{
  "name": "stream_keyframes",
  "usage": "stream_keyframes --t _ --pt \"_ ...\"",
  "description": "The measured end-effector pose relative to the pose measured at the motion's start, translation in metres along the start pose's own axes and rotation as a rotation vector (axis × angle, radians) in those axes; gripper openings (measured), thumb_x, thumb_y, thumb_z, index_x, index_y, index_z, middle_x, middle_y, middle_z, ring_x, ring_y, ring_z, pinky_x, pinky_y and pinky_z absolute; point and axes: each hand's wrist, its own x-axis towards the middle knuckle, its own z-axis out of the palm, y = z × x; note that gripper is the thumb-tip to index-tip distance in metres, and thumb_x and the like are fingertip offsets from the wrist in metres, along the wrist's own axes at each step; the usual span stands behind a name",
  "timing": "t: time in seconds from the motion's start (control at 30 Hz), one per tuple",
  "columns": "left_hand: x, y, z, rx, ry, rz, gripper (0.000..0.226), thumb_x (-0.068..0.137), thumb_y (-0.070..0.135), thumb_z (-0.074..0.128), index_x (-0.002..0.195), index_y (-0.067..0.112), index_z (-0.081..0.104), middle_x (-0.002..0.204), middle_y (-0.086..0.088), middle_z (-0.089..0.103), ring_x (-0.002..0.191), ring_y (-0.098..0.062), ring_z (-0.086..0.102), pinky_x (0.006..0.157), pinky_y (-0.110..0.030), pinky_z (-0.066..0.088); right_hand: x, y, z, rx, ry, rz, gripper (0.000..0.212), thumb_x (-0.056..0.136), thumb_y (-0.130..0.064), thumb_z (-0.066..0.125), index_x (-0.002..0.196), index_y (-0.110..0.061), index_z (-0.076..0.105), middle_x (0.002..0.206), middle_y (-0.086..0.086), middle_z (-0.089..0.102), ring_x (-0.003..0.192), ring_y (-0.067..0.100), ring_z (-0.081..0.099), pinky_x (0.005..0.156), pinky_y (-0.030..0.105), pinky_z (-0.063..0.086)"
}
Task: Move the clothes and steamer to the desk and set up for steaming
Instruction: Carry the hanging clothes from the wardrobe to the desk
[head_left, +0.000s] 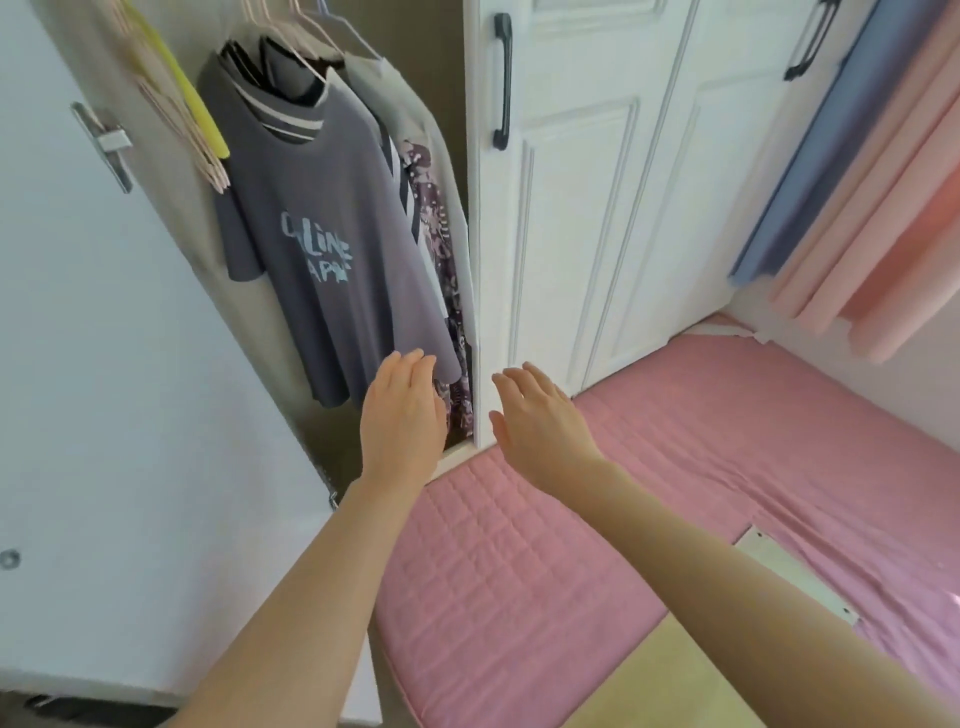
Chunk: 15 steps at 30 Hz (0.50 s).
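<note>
Two empty, spread hands, left hand (402, 410) at the hem of the grey T-shirt (322, 260) hanging upper left of centre, right hand (540, 415) beside it, risk dragging neighbouring clothes (441, 249) off their hangers (311, 31); no steamer is visible.

The shirt (311, 249) hangs in the closet in front of me, with more clothes (441, 291) behind it on the right. An open door (104, 364) is on my left. The bed (675, 467) lies on my right, below the shut doors (623, 182).
</note>
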Motion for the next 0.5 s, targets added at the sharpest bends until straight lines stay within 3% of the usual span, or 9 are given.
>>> stream_keyframes --t 0.17,0.27,0.4,0.5 --pt "0.053 -0.006 -0.006 0.082 0.061 -0.054 0.042 0.094 0.020 0.058 0.134 0.010 0.052 0.139 -0.009 0.052 0.132 -0.028 0.043 0.105 -0.040 0.040 0.064 0.017 -0.016 -0.011 0.112 -0.116 0.022 0.087 -0.012 0.061 0.105 0.001 0.064 0.106 0.013 0.062 0.103 0.032 0.056 0.087 0.037 0.051" --pt "0.084 -0.012 -0.013 0.147 0.093 -0.045 0.044 0.095 0.021 0.055 0.137 0.012 0.048 0.143 -0.009 0.049 0.135 -0.028 0.040 0.107 -0.038 0.038 0.097 0.021 -0.023 -0.058 0.139 -0.178 0.013 0.084 -0.008 0.065 0.094 0.001 0.069 0.099 0.012 0.064 0.097 0.031 0.057 0.085 0.036 0.052" --pt "0.130 -0.020 -0.027 0.216 0.146 0.004 0.046 0.096 0.021 0.052 0.140 0.012 0.044 0.146 -0.009 0.045 0.137 -0.028 0.038 0.109 -0.039 0.038 0.148 0.024 -0.034 0.027 0.189 -0.211 0.030 0.096 -0.013 0.046 0.120 0.001 0.057 0.119 0.012 0.058 0.116 0.029 0.048 0.097 0.031 0.041" --pt "0.155 -0.025 -0.036 0.275 0.160 0.044 0.050 0.095 0.020 0.052 0.142 0.011 0.040 0.146 -0.010 0.043 0.136 -0.029 0.038 0.106 -0.040 0.040 0.178 0.024 -0.045 0.042 0.181 -0.230 0.034 0.098 -0.015 0.042 0.127 0.000 0.051 0.124 0.012 0.055 0.120 0.030 0.046 0.096 0.033 0.043"
